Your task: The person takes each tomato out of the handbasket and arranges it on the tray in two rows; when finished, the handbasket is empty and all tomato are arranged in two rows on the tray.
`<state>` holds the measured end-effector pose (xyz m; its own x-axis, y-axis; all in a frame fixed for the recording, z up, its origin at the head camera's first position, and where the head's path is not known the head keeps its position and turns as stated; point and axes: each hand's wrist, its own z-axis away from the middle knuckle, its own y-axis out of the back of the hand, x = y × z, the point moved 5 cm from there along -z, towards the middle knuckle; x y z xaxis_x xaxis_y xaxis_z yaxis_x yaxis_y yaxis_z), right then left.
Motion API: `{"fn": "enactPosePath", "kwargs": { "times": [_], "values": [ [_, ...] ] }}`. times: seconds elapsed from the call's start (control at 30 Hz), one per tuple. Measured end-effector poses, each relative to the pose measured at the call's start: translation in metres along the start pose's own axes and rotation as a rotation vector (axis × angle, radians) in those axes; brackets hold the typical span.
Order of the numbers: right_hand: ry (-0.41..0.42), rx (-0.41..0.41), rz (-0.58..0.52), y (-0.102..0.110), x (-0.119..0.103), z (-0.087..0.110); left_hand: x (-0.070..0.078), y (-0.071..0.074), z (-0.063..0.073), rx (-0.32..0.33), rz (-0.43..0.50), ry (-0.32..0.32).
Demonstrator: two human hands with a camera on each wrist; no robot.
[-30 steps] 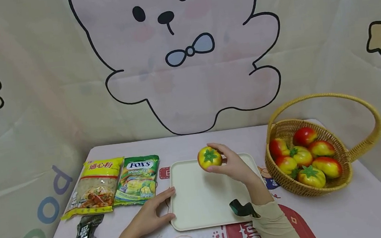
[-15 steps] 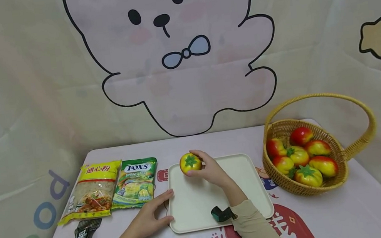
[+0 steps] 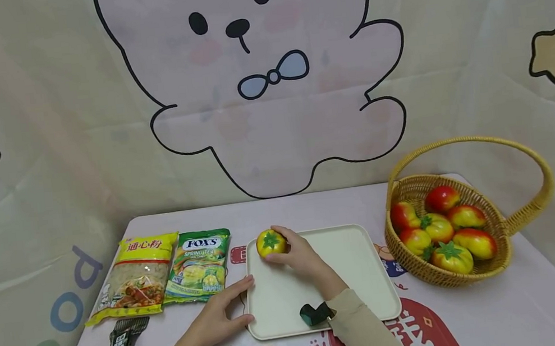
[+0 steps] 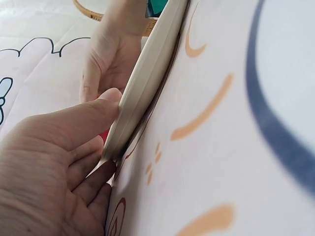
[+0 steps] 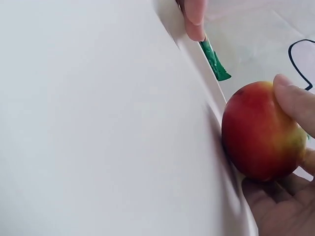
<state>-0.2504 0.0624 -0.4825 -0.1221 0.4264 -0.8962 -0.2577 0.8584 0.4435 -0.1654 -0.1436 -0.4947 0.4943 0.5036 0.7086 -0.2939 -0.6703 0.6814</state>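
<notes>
My right hand (image 3: 300, 256) holds a round red-and-yellow fruit (image 3: 271, 243) with a green star-shaped leafy top, thumb and fingers around its right side. The fruit is at the back left corner of a cream rectangular tray (image 3: 338, 268); in the right wrist view the red side of the fruit (image 5: 258, 130) shows right at the tray's surface. At the tray's left edge, my left hand (image 3: 216, 317) rests with thumb and index finger spread apart. In the left wrist view the thumb (image 4: 88, 118) touches the rim wall, and the other fingers lie low beside it.
A wicker basket (image 3: 450, 273) with a tall handle and several similar fruits stands at right. Left of the tray lie a yellow pasta bag (image 3: 138, 278), a green FOX'S candy bag (image 3: 198, 266) and a small black packet (image 3: 122, 342). A printed curtain (image 3: 105, 174) hangs behind the table.
My right hand has carried the fruit leftward from the tray's back middle to its back left corner, and slightly lower. My left hand has stayed at the tray's left edge.
</notes>
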Motion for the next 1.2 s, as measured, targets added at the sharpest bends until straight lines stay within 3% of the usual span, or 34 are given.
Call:
{"fn": "enactPosePath", "kwargs": {
  "times": [0.37,0.77,1.2],
  "values": [
    [0.004,0.018,-0.013,0.0012,0.0036,-0.0021,0.001,0.0003,-0.0001,0.006,-0.002,-0.011],
    [0.022,0.004,0.055,0.001,0.0038,-0.0006,-0.0001,0.0,0.0002,0.011,-0.011,-0.026],
    [0.011,0.01,0.078,0.0026,0.0037,0.003,0.0002,0.0001,-0.0005,-0.01,-0.004,0.011]
  ]
}}
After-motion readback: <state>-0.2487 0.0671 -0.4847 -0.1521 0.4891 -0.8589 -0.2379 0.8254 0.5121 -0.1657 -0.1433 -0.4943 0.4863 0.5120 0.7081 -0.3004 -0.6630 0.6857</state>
